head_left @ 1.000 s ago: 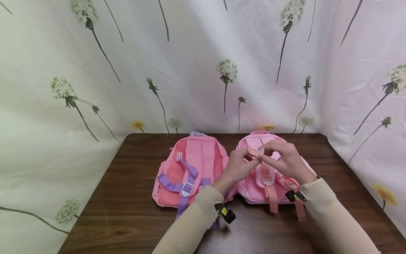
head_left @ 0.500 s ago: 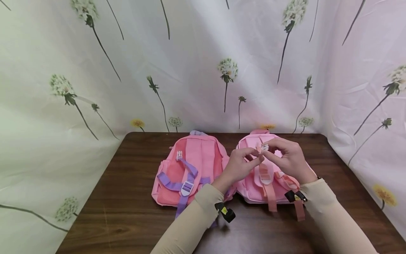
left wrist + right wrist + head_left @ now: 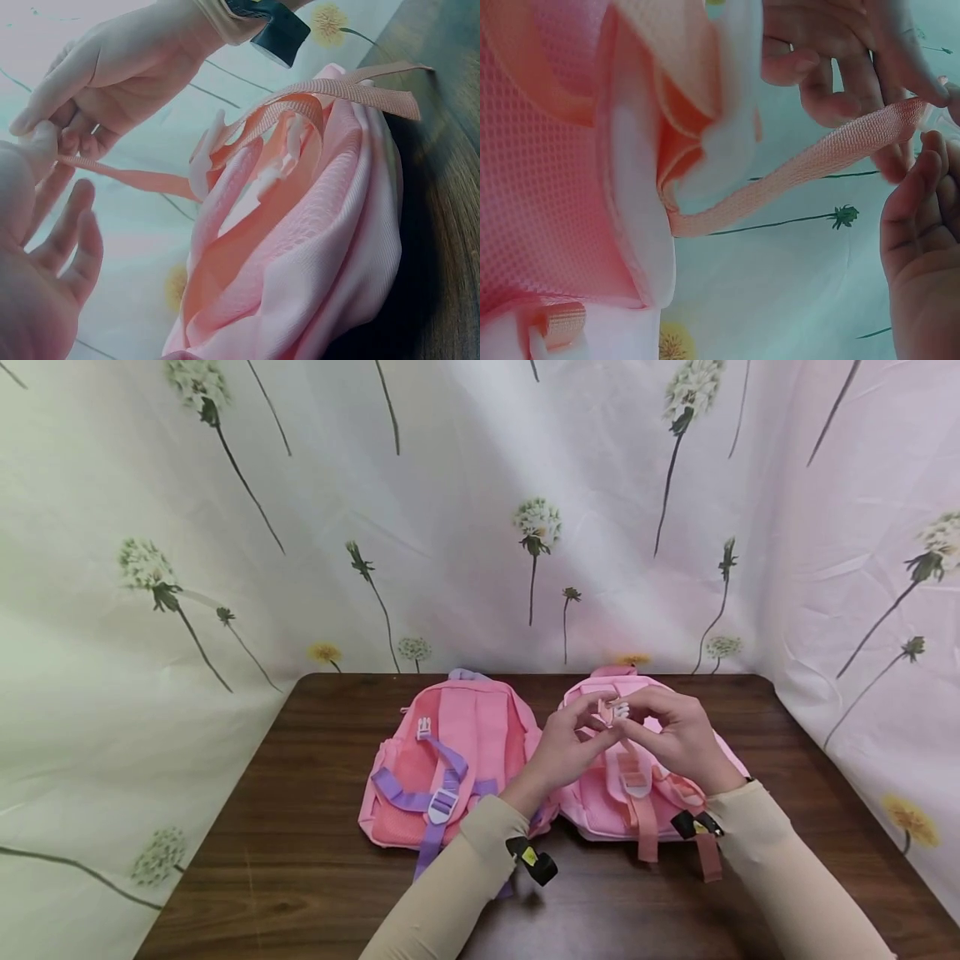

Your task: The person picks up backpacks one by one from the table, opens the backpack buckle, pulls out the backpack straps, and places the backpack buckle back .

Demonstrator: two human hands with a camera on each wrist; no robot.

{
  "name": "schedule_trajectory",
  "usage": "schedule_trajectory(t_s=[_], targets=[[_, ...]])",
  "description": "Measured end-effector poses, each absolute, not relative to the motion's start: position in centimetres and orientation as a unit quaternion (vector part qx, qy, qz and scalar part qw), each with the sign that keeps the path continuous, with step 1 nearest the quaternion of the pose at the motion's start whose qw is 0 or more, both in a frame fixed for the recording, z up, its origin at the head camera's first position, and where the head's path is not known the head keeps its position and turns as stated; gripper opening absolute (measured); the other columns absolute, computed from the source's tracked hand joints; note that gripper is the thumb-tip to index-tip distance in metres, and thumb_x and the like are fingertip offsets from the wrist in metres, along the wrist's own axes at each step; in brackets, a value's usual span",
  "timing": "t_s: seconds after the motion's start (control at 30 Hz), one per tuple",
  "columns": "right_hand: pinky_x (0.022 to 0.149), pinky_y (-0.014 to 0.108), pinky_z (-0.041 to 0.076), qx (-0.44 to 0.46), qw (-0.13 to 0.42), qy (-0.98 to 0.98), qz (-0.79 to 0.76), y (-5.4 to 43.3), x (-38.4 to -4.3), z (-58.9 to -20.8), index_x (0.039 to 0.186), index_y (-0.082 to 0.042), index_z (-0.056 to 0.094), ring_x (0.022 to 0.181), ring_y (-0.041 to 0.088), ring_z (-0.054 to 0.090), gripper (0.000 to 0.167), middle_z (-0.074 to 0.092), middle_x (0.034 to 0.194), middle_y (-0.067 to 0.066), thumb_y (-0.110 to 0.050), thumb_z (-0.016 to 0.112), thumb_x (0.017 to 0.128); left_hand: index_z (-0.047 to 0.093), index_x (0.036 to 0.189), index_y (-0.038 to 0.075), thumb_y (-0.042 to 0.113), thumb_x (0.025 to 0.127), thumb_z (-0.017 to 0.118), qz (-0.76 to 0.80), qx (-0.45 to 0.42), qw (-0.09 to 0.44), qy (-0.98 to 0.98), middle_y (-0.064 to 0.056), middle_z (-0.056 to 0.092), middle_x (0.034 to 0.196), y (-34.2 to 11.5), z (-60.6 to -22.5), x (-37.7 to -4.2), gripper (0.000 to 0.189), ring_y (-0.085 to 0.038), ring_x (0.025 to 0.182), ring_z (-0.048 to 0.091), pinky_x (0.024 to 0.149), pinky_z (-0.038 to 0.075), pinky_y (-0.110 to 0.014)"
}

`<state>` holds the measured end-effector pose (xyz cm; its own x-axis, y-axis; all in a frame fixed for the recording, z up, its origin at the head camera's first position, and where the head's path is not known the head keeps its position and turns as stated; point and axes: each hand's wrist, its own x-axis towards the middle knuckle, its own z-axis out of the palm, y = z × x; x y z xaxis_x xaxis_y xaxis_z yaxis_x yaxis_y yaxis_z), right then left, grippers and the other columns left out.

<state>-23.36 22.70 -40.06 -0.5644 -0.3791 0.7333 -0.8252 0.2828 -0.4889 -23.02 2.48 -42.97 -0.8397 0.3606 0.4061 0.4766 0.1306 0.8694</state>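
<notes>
Above the right-hand pink backpack [image 3: 588, 814], both hands meet at the end of a peach webbing strap. My right hand [image 3: 678, 739] pinches a white pronged buckle [image 3: 622, 710] between thumb and index finger. Close against it, my left hand [image 3: 566, 747] pinches the strap beside the buckle, its other fingers loosely bent. In the right wrist view the strap [image 3: 802, 169] runs from the backpack's shoulder strap up to the fingertips; the left wrist view shows the same webbing [image 3: 142, 180] raised off the bag. Fingers cover much of the buckle, so how the webbing passes through it cannot be told.
A coral-pink backpack [image 3: 480, 718] lies to the left, with purple straps [image 3: 431, 839], a white slider [image 3: 442, 807] and a white buckle [image 3: 424, 727]. Loose peach strap ends [image 3: 708, 857] hang toward the front of the wooden table [image 3: 300, 860]. A flowered cloth [image 3: 465, 568] hangs behind.
My left fingers have shifted along the strap beside the buckle, moving right and then slightly back. The short strap end, earlier stretched leftward, now bends up beside the buckle. Both backpacks stay put.
</notes>
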Motion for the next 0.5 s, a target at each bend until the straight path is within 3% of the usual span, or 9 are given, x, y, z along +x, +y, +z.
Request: schedule_trajectory(t_s=[0.23,0.5], targets=[[0.071,0.018,0.051,0.405,0.239,-0.754,0.459,22.73,-23.37,-39.87,0.103,-0.006,0.078,0.080,0.009,0.060,0.040,0.072,0.091,0.003,0.020,0.083,0.074,0.073,0.113,0.012,0.029,0.100,0.074,-0.593,-0.270,0.070,-0.756,-0.001,0.078,0.099,2.52,-43.07,-23.08,0.021,-0.004,0.089,0.068,0.077,0.057,-0.023],[0.072,0.018,0.052,0.408,0.239,-0.753,0.458,22.72,-23.40,-39.70,0.102,-0.007,0.078,0.080,0.010,0.060,0.040,0.072,0.091,0.003,0.020,0.084,0.073,0.075,0.097,0.009,0.026,0.099,0.076,-0.585,-0.274,0.087,-0.758,-0.002,0.075,0.086,2.40,-43.05,-23.29,0.016,-0.003,0.079,0.066,0.065,0.054,-0.021]])
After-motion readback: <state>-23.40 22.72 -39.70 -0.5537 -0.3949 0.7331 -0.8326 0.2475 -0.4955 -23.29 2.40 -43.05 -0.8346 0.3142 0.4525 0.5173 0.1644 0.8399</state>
